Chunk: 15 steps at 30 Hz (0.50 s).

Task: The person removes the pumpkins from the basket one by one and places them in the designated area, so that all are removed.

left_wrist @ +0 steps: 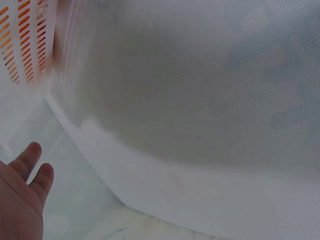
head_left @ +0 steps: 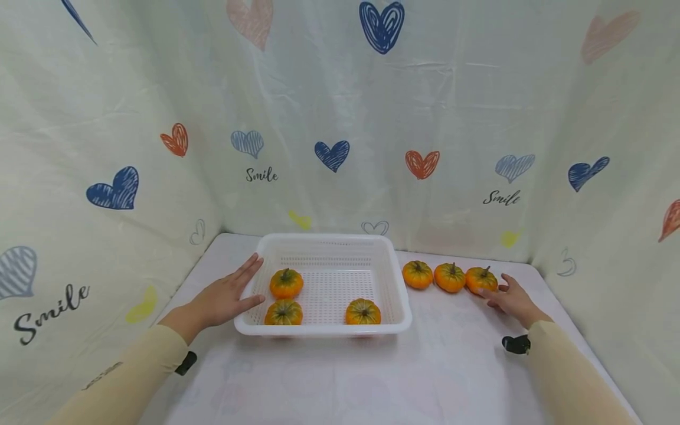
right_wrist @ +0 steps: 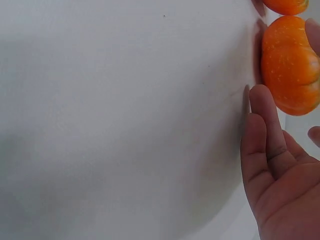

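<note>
"Pumpkins (head_left: 286,284) in the white basket (head_left: 326,330): how many do you count?"

"Three: two by its left side, one toward its front right corner. The basket stands near the back edge of the table (head_left: 340,378)."

"And outside it?"

"A row of three (head_left: 449,278) lies side by side along that edge, from beside the basket toward the back right corner. The right hand (head_left: 512,300) is at the end pumpkin (head_left: 480,278), fingers spread about it rather than clenched; I can't tell whether they touch."

"What does the right wrist view add?"

"That pumpkin's smooth orange flank, flecked pale. The head view gives its greenish top and stem instead."

"The left hand (head_left: 228,298)?"

"Well apart from the right, thumb and fingers splayed, gripping nothing, at the basket's left rim. Whether it presses there, I can't tell. Only the left wrist view shows the slotted outer wall up close, with orange showing through the slots"
</note>
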Each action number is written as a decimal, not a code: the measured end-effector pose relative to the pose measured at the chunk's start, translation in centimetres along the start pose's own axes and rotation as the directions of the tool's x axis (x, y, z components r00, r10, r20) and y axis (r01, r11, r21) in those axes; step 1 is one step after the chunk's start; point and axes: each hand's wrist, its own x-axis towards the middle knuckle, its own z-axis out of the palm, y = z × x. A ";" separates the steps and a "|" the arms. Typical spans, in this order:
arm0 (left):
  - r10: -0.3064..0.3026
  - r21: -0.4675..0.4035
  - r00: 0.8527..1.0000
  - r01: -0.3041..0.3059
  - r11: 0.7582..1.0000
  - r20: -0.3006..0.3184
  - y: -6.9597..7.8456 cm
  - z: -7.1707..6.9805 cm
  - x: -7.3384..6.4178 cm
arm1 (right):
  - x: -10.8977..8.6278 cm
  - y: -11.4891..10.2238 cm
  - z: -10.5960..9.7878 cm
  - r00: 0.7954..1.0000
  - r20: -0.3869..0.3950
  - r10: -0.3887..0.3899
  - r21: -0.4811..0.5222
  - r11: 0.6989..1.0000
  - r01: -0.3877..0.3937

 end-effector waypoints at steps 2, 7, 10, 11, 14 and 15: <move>0.002 0.001 1.000 -0.002 1.000 0.001 0.0 0.0 0.0 | -0.3 -0.1 -0.4 1.000 -0.001 -0.011 -0.005 1.000 0.011; 0.000 0.001 1.000 0.000 1.000 0.004 0.0 -0.1 0.0 | -1.2 -0.6 -1.6 0.998 -0.014 -0.057 -0.024 0.998 0.056; 0.001 0.000 1.000 -0.001 1.000 0.005 0.1 -0.1 0.0 | -1.6 -1.2 -2.2 0.996 -0.031 -0.087 -0.049 0.995 0.085; 0.001 0.000 1.000 -0.001 1.000 0.005 0.0 -0.1 0.0 | -1.6 -1.5 -2.4 0.994 -0.037 -0.100 -0.056 0.994 0.098; 0.008 -0.004 1.000 -0.008 1.000 0.005 -0.1 0.0 0.1 | -1.8 -2.7 -2.8 0.988 -0.068 -0.142 -0.088 0.987 0.136; 0.009 -0.006 1.000 -0.009 1.000 0.005 -0.2 0.1 0.1 | -2.0 -3.3 -3.0 0.985 -0.076 -0.156 -0.096 0.984 0.148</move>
